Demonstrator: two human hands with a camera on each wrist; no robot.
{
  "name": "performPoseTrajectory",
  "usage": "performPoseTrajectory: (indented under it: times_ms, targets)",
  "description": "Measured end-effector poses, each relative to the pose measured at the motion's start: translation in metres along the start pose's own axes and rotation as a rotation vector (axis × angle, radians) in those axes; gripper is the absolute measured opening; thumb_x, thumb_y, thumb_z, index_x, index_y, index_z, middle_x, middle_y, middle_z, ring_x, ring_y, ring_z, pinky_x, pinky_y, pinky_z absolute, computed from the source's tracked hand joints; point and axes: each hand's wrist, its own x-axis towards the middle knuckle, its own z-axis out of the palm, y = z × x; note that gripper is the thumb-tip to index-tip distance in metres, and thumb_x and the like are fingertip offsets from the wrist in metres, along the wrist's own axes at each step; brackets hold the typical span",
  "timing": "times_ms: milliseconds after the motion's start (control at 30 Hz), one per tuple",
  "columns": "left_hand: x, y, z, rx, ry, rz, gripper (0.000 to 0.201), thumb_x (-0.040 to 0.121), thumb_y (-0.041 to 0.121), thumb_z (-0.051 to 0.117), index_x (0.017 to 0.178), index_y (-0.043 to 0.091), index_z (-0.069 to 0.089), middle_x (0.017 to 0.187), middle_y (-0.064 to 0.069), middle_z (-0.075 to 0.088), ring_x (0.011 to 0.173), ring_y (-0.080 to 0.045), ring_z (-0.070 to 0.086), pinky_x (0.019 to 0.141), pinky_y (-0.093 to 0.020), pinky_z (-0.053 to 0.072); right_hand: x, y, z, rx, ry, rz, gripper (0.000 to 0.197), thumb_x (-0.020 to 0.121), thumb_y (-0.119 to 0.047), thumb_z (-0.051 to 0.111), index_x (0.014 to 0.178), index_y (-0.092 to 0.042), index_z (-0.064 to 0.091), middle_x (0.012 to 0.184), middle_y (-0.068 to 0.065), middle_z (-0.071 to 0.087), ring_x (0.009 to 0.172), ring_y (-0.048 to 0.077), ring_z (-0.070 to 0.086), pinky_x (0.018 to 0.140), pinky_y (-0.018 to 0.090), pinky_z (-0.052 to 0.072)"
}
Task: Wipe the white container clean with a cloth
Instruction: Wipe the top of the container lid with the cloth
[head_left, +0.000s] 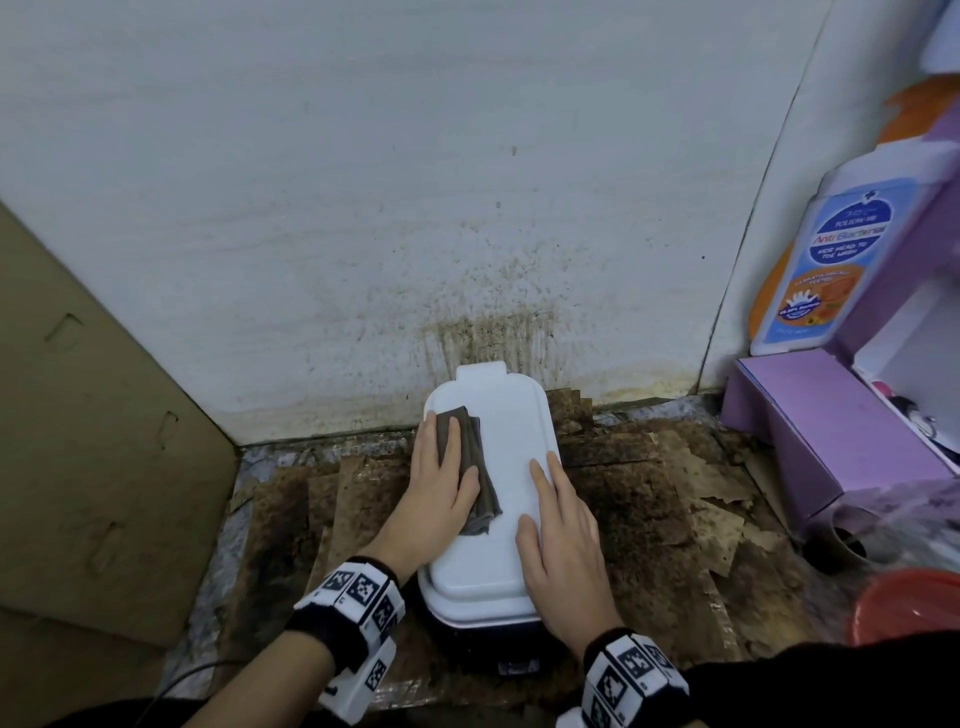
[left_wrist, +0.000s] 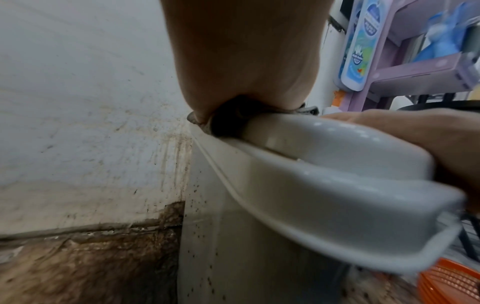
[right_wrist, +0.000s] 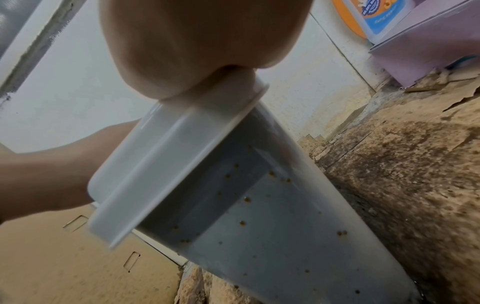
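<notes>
The white container (head_left: 511, 431) stands against the stained wall with its lid on. A folded grey-brown cloth (head_left: 475, 467) lies on the left half of the lid. My left hand (head_left: 449, 447) presses flat on the cloth with straight fingers. My right hand (head_left: 537, 491) rests flat along the lid's right edge, fingers straight. In the left wrist view the cloth (left_wrist: 228, 119) is squeezed between palm and lid (left_wrist: 337, 164), and the container's side (left_wrist: 233, 246) carries brown specks. The right wrist view shows the lid (right_wrist: 168, 154) under my palm and the speckled wall (right_wrist: 285, 226) below it.
Brown cardboard (head_left: 93, 441) leans at the left. Stained, torn cardboard (head_left: 675, 493) covers the floor. A purple shelf unit (head_left: 831, 431) with a blue-labelled wash bottle (head_left: 836, 260) stands at the right. A red bowl (head_left: 909, 603) sits at the near right.
</notes>
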Motion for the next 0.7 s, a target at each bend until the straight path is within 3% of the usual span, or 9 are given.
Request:
performPoseTrajectory:
  times_ms: [100, 200, 300, 433, 533, 600, 700]
  targets:
    - [0.007, -0.002, -0.003, 0.001, -0.035, 0.012, 0.069, 0.111, 0.041, 0.025, 0.16, 0.021, -0.02, 0.162, 0.004, -0.041, 0.15, -0.014, -0.035, 0.117, -0.023, -0.011, 0.0, 0.0, 0.0, 0.002, -0.002, 0.004, 0.056, 0.106, -0.037, 0.025, 0.16, -0.03, 0.011, 0.167, -0.016, -0.004, 0.15, 0.0, 0.007, 0.118, 0.017, -0.002]
    - [0.021, -0.007, -0.008, 0.039, -0.077, 0.038, 0.068, 0.112, 0.039, 0.024, 0.16, 0.019, -0.019, 0.161, 0.003, -0.041, 0.149, -0.017, -0.038, 0.122, -0.031, -0.011, 0.001, 0.0, 0.0, 0.011, -0.008, 0.013, 0.056, 0.107, -0.034, 0.029, 0.16, -0.03, 0.011, 0.167, -0.016, -0.004, 0.149, 0.001, 0.008, 0.118, 0.019, 0.0]
    - [0.047, -0.01, -0.017, 0.104, -0.106, 0.029, 0.065, 0.112, 0.038, 0.021, 0.161, 0.015, -0.016, 0.166, -0.002, -0.032, 0.152, -0.024, -0.033, 0.126, -0.042, -0.009, 0.002, 0.0, 0.001, 0.014, -0.008, 0.019, 0.056, 0.107, -0.035, 0.029, 0.16, -0.031, 0.011, 0.167, -0.016, -0.004, 0.148, 0.0, 0.008, 0.118, 0.019, 0.001]
    - [0.086, -0.016, -0.028, 0.117, -0.094, 0.039, 0.064, 0.113, 0.036, 0.021, 0.162, 0.01, -0.011, 0.169, -0.01, -0.021, 0.156, -0.029, -0.023, 0.128, -0.045, -0.006, 0.004, -0.001, 0.002, 0.017, -0.01, 0.016, 0.058, 0.104, -0.041, 0.022, 0.16, -0.033, 0.007, 0.167, -0.018, -0.007, 0.148, -0.004, 0.005, 0.119, 0.02, 0.0]
    - [0.111, -0.02, -0.034, 0.104, -0.071, 0.025, 0.065, 0.112, 0.039, 0.023, 0.164, 0.01, -0.004, 0.172, -0.01, -0.007, 0.159, -0.026, -0.009, 0.128, -0.04, 0.0, 0.005, 0.0, 0.003, 0.011, -0.013, 0.018, 0.058, 0.105, -0.041, 0.022, 0.16, -0.033, 0.006, 0.166, -0.019, -0.009, 0.15, -0.003, 0.003, 0.119, 0.02, -0.001]
    - [0.125, -0.023, -0.038, 0.099, -0.067, 0.018, 0.064, 0.112, 0.039, 0.026, 0.164, 0.009, 0.004, 0.171, -0.012, 0.009, 0.158, -0.028, 0.008, 0.128, -0.042, 0.01, 0.005, 0.0, 0.003, 0.017, -0.016, 0.022, 0.057, 0.106, -0.04, 0.025, 0.16, -0.033, 0.007, 0.166, -0.02, -0.009, 0.15, -0.003, 0.003, 0.12, 0.021, 0.0]
    - [0.14, -0.019, -0.045, 0.081, -0.073, 0.004, 0.058, 0.111, 0.035, 0.032, 0.161, 0.007, 0.021, 0.159, -0.019, 0.035, 0.145, -0.033, 0.036, 0.117, -0.041, 0.029, 0.004, 0.0, 0.003, 0.018, -0.024, 0.026, 0.057, 0.106, -0.04, 0.024, 0.16, -0.033, 0.007, 0.166, -0.02, -0.009, 0.149, -0.006, 0.0, 0.121, 0.022, 0.001]
